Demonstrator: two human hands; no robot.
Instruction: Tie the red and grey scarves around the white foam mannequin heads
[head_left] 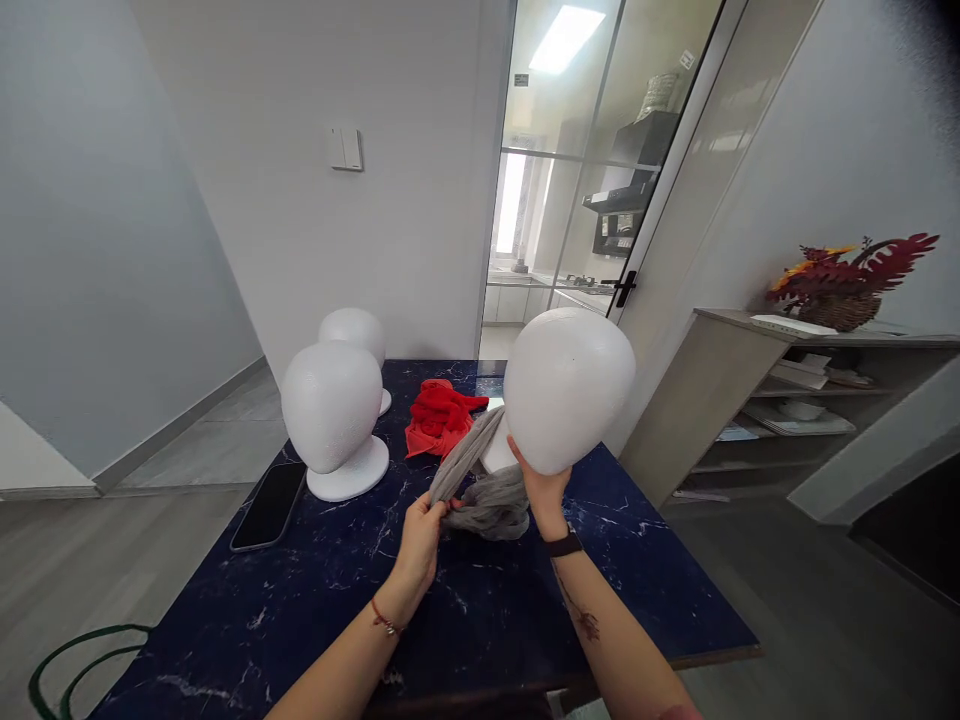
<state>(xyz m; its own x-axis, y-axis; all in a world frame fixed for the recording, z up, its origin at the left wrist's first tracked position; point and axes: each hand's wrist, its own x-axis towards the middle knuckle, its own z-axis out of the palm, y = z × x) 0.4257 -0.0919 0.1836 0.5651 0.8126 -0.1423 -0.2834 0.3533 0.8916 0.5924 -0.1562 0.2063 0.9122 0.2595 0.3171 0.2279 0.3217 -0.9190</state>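
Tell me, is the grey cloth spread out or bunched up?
Bunched up: the grey cloth gathers into wrinkled folds, pinched by the left hand.

The held head (570, 385) partly hides the right hand (546, 495).

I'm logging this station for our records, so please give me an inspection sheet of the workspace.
Surface: dark blue table with pale veins.
Things in hand: gray cloth, bunched; right dummy head, white, bare on top.
Clutter: red cloth, crumpled; phone, lying flat; front left dummy head and rear left dummy head, both upright.
Hands: left hand pinches the gray cloth; right hand holds the right dummy head from below.
Cables: none certain; green loop by the table's left edge, nature unclear.
Surroundings: wall, glass door, shelf with flower basket on top.
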